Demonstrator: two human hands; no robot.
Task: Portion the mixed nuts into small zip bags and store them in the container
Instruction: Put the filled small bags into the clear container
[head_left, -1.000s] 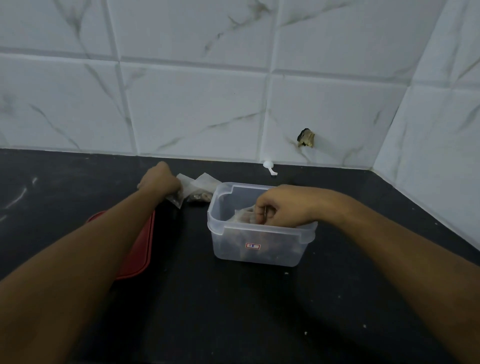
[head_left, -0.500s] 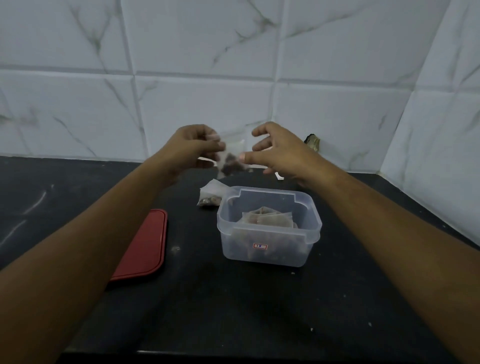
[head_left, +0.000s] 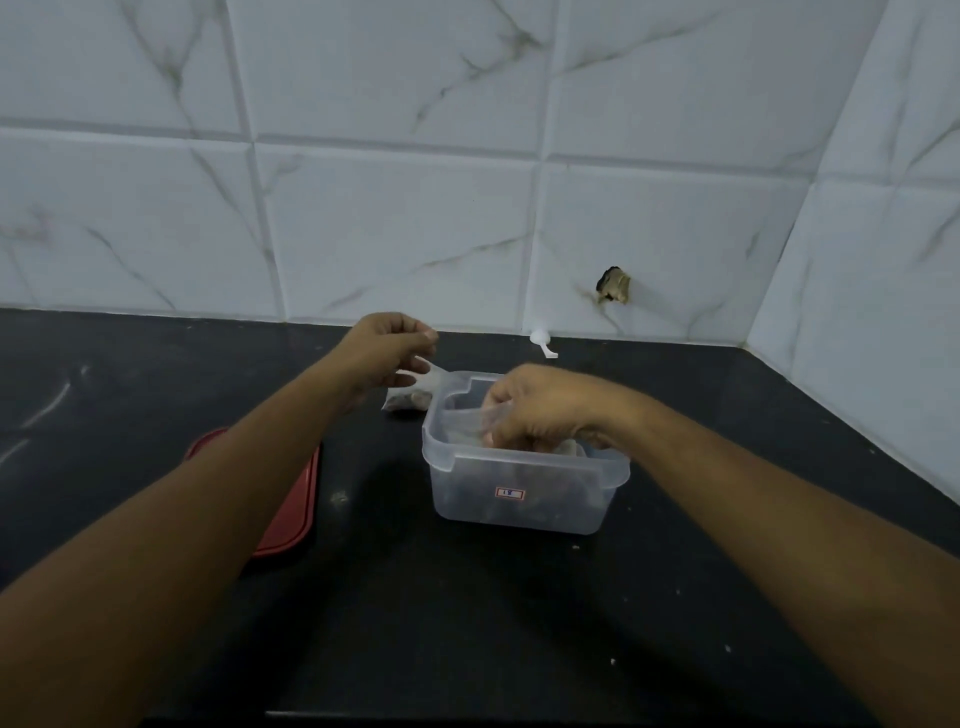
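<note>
Presently the right hand is inside the mouth of the clear container, knuckles up, fingers curled downward and gripping a clear zip bag. The bag sits directly beneath the fingers and just above the rim, within the container's left half; its contents are hidden by the hand and by blur. Dark nut contents show faintly through the container's front wall, which carries a small red-bordered label. The container stands on the black counter, right of centre. The left hand is raised over the counter just behind and to the left of the container, fingers curled with thumb against fingertips. A pale strip of plastic runs from under this hand toward the container's rear corner, but whether the fingers are pinching it cannot be told. A second bag holding nuts lies on the counter directly below the left hand, touching or just beside the container's back left corner. A red lid lies flat to the left, partly covered by the left forearm. A small white plastic piece rests at the foot of the tiled wall, near a chipped hole.
</note>
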